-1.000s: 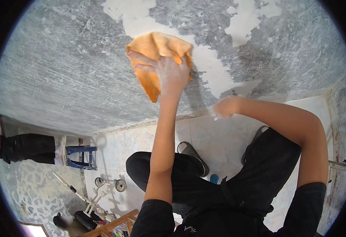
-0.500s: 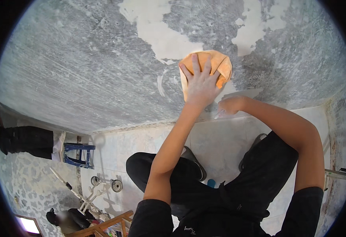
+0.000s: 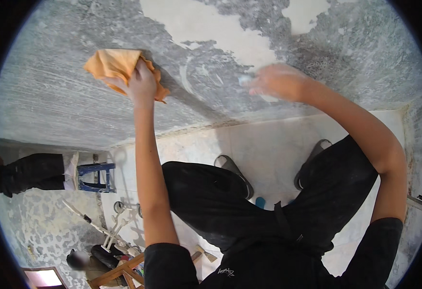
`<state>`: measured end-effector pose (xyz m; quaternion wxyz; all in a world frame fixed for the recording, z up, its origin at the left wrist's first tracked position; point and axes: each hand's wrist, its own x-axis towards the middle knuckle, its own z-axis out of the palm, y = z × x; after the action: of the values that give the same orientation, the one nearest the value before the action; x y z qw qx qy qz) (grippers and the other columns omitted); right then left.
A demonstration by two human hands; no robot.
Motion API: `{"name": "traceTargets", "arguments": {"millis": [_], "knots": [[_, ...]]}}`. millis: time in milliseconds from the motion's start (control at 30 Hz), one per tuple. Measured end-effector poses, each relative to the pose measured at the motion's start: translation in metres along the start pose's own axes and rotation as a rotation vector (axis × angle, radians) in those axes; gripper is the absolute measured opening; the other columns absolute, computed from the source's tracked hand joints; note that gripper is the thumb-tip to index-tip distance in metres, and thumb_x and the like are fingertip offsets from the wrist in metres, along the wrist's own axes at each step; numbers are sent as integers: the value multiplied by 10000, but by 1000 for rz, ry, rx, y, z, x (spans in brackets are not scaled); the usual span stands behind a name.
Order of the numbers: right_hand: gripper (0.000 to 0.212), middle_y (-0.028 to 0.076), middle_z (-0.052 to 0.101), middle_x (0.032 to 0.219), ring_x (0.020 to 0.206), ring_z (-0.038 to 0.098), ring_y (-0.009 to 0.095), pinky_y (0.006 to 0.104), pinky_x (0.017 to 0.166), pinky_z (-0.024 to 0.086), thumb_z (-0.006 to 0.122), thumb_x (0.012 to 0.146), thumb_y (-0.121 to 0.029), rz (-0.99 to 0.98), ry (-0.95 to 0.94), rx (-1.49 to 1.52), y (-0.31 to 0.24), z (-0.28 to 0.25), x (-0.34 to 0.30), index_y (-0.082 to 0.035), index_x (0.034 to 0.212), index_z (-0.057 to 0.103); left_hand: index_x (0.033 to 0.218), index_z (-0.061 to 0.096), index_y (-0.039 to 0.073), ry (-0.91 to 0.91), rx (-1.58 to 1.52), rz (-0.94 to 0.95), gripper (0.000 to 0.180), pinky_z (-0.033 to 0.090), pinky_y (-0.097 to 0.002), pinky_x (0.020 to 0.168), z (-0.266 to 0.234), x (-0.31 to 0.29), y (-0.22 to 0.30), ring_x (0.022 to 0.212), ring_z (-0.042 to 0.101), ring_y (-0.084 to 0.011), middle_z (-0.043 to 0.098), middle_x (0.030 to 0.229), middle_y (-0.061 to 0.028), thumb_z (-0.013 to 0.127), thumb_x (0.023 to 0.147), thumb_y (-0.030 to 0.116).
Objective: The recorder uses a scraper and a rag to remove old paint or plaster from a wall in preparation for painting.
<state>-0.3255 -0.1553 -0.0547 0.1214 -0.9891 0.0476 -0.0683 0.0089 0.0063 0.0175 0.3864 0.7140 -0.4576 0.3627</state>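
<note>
Fingers (image 3: 116, 83) of left hand (image 3: 143, 87) around orange cloth (image 3: 114, 61); blurred pale object (image 3: 244, 80) in right hand (image 3: 284, 82).

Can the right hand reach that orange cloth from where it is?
Probably, with a stretch leftward: only grey wall shows between the right hand and the orange cloth, though the left hand has hold of it.

Blue stool (image 3: 95, 177): stands at the floor's (image 3: 268, 137) upper-left corner (a person in black (image 3: 33, 171) is just beside it). White wheeled frame (image 3: 114, 231): by the floor's left edge. Wooden frame (image 3: 122, 272): near it.
</note>
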Motion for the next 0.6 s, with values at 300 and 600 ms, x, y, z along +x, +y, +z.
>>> {"name": "traceTargets", "arguments": {"millis": [300, 600], "knots": [[503, 106, 608, 1005, 728, 642, 193, 305, 659, 571, 557, 1050, -204, 0, 471, -291, -13, -22, -2, -191, 1547, 483, 1115, 704, 62, -114, -21, -27, 419, 21, -572, 1218, 28, -38, 23, 1314, 450, -337, 716, 1163, -99, 413, 1046, 355], [563, 107, 616, 1041, 700, 642, 171, 285, 620, 569, 564, 1056, -238, 58, 389, -275, -23, -7, -4, -154, 1587, 397, 1219, 703, 164, -232, -98, 35, 432, -131, -837, 1053, 25, -40, 14, 1434, -8, -654, 363, 1515, -276, 486, 998, 465]]}}
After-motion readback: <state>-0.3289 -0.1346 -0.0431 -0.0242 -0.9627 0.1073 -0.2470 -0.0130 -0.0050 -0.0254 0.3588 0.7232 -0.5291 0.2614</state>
